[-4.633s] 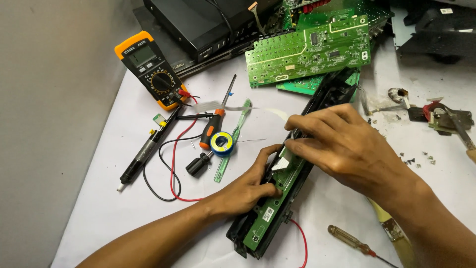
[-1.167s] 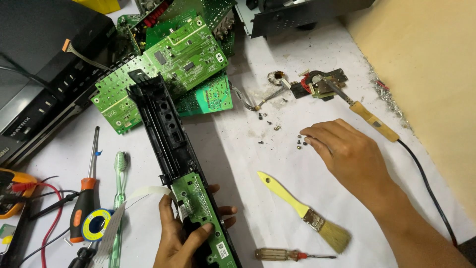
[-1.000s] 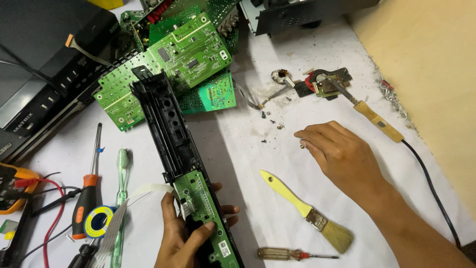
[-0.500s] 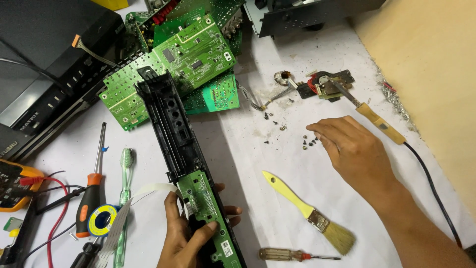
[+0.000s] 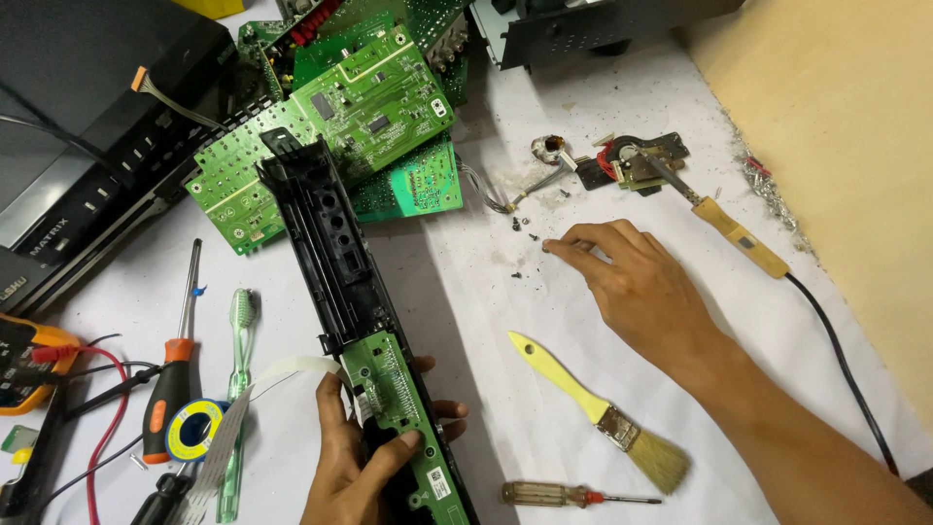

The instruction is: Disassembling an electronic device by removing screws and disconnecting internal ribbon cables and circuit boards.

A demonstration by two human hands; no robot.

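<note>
The right hand point(image 5: 646, 292) lies flat on the desk point(image 5: 544, 389), fingers loosely spread and holding nothing, fingertips at small loose screws point(image 5: 525, 231) toward ten o'clock. The left hand point(image 5: 364, 457) is closed around the near end of the long black panel point(image 5: 330, 253), thumb pressing its green circuit board point(image 5: 394, 408) to steady it. A yellow brush point(image 5: 593, 413) lies at five o'clock of the right hand.

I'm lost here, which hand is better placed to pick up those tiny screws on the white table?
Right. The right hand has its fingertips beside the small screws, while the left hand is occupied gripping the black panel.
</note>
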